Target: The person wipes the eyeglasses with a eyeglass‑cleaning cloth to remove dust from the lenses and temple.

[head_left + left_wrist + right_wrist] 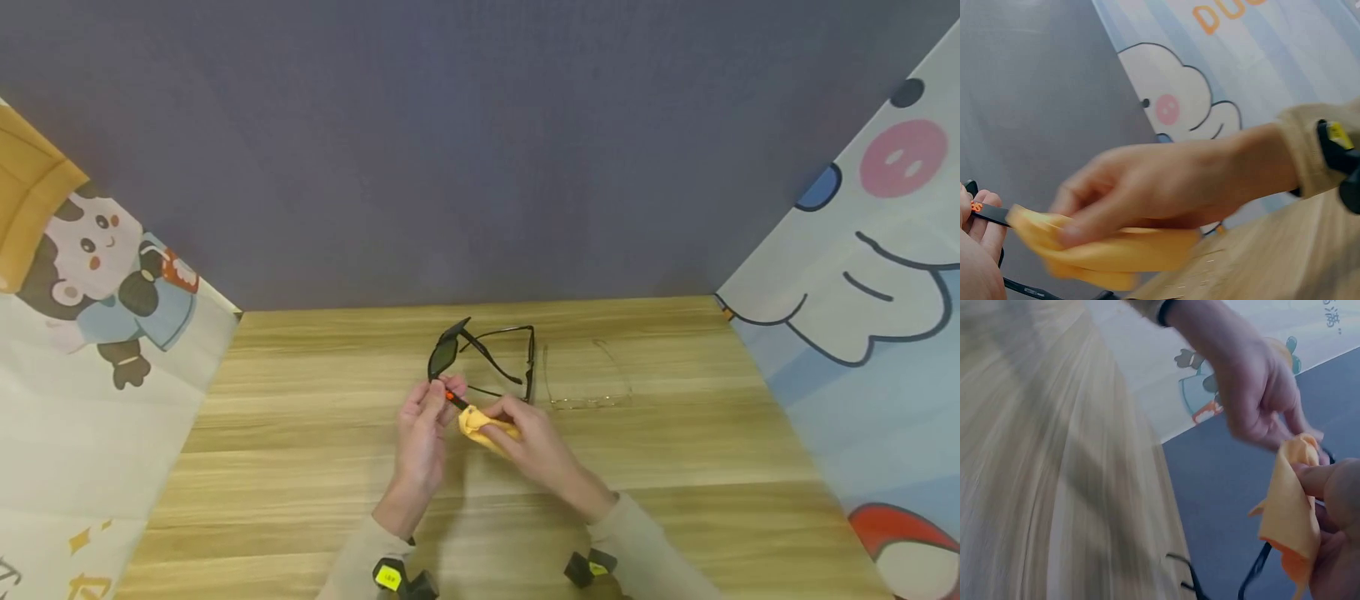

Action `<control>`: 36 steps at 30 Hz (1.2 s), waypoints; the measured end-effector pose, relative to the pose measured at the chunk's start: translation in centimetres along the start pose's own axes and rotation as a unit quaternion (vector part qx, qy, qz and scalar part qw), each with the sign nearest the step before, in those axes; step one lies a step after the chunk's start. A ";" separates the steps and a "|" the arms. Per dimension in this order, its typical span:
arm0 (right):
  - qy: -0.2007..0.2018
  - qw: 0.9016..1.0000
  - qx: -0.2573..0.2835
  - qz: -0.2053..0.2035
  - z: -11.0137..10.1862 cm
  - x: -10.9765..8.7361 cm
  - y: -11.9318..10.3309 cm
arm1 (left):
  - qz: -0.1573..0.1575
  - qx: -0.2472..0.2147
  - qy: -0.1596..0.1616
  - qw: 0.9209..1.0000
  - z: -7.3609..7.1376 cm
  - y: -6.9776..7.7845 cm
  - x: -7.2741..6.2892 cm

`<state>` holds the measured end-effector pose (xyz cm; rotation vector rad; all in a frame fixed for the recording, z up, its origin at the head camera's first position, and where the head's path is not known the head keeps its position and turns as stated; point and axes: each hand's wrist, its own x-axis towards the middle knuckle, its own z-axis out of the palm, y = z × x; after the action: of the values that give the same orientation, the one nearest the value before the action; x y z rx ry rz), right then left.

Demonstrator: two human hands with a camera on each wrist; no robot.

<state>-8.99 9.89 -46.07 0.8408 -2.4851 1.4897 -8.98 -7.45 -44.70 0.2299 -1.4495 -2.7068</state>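
Note:
My left hand [420, 433] pinches a pair of black sunglasses [444, 357] with dark green lenses, near the front end of one temple arm. Orange lettering shows on that arm, and the other arm sticks out to the right. With thumb and fingers, my right hand [542, 450] grips a yellow cloth [480, 422], folded over the far part of the lettered arm. In the left wrist view the cloth [1147, 250] hangs below the right fingers, blurred. The arm's tip is hidden inside it. The right wrist view has the cloth [1288, 506] between both hands.
Black-framed glasses [531, 358] lie unfolded on the wooden table [300, 475] just behind the hands. To their right lie thin-rimmed clear glasses [588, 403]. A grey panel [480, 167] rises at the back edge, with cartoon-printed sheets [862, 275] at both sides.

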 end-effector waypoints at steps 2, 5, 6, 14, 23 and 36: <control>-0.007 1.000 -0.013 -0.005 -0.3 -0.4 0.5 | 0.014 0.003 -0.004 1.000 -0.2 0.7 0.2; -0.013 1.000 -0.023 -0.008 -0.8 -0.9 1.1 | 0.025 0.009 -0.015 1.000 -0.6 1.4 0.5; -0.012 1.000 -0.026 -0.010 -0.9 -1.0 1.2 | 0.027 0.012 -0.018 0.999 -0.7 1.6 0.6; -0.020 0.999 -0.025 -0.012 -0.8 -1.5 1.8 | 0.014 0.014 -0.022 1.000 -1.2 1.4 0.7; 0.042 0.998 0.035 0.010 -1.6 -1.4 2.0 | 0.022 0.011 -0.029 0.999 -1.4 1.6 0.8; 0.236 0.966 0.076 0.071 -3.7 1.4 2.6 | 0.014 0.051 -0.132 0.990 -2.4 1.1 0.5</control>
<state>-12.15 13.41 -45.72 0.2768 -2.1319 1.7019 -9.08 -10.06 -45.18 -0.1493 -1.6443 -2.7259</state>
